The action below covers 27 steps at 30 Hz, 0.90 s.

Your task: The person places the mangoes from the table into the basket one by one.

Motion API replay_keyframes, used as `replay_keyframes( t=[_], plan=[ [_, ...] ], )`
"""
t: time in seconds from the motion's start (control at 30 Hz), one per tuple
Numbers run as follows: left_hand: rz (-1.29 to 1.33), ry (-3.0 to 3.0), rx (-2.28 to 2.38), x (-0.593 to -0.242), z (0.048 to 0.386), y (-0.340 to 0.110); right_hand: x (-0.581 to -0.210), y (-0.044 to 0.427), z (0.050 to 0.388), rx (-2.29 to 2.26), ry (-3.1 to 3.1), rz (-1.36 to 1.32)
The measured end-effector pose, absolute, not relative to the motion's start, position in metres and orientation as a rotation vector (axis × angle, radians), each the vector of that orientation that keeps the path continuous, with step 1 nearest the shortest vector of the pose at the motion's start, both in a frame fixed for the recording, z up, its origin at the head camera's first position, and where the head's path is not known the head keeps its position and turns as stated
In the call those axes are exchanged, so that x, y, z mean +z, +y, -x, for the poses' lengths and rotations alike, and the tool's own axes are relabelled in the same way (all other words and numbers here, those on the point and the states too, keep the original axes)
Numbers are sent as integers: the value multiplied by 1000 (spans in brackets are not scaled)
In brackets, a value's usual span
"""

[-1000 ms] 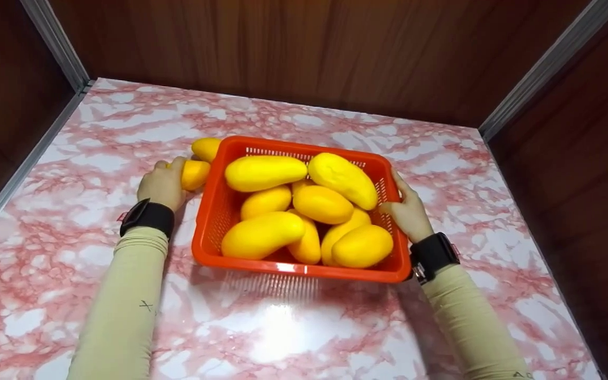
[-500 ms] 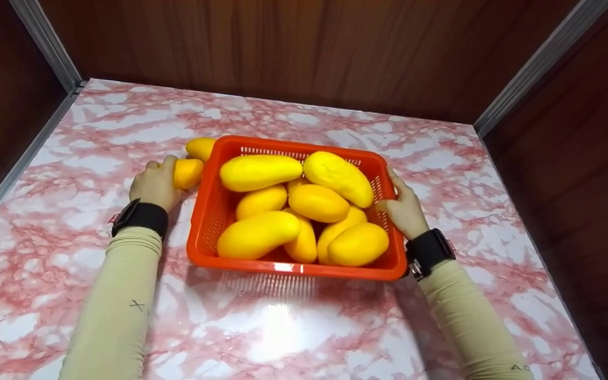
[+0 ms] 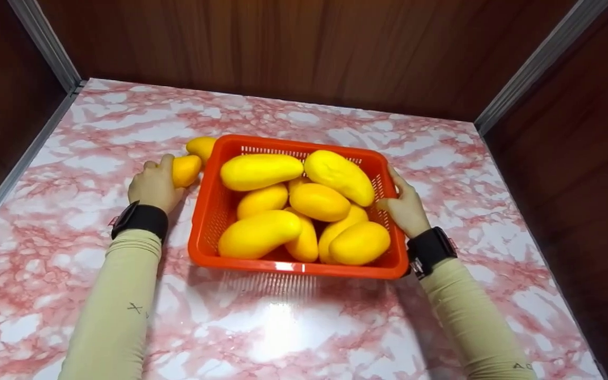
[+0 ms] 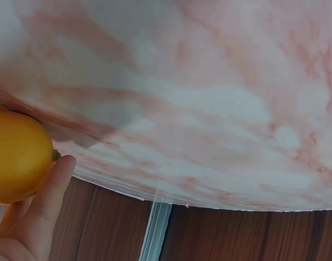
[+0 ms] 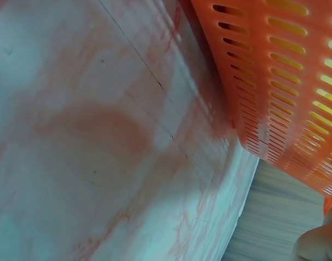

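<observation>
A red-orange plastic basket (image 3: 293, 270) holds several yellow mangoes (image 3: 321, 202). On its right side my right hand (image 3: 408, 210) grips the rim, thumb on the inside and fingers outside. Just left of the basket, my left hand (image 3: 153, 184) holds a mango (image 3: 186, 170) by one end, close to the basket's left wall. Behind that one, another mango (image 3: 199, 146) lies partly hidden by the basket's corner. In the left wrist view, the held mango (image 4: 20, 157) shows a small green stem end, with a finger along its underside. The right wrist view shows the slotted basket wall (image 5: 280, 81).
Everything rests on a pink-and-white marbled table (image 3: 283, 338). Dark wood-look panels (image 3: 293, 53) enclose it at the back and sides, with grey metal strips (image 3: 536, 58) at the corners.
The left hand and its mango have shifted slightly left, and the whole head view has drifted a little. Both hands keep their hold; the basket's contents look the same.
</observation>
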<state>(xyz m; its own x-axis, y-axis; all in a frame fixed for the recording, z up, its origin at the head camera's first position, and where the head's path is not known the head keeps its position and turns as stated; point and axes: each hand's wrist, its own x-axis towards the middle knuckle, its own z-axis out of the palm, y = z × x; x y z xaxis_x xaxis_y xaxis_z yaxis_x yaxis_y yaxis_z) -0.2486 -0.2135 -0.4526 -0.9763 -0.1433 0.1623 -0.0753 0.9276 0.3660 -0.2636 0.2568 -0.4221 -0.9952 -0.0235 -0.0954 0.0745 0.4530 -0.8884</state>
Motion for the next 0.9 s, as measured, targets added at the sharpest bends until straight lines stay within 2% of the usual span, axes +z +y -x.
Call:
replay_keyframes(
  t=[0.3, 0.9],
  plan=[
    [-243, -2857, -598, -452, 243, -213, -421, 256, 262, -1600, 2588, -46],
    [-201, -2808, -619, -409, 245, -205, -418, 256, 260, -1659, 2527, -39]
  ],
)
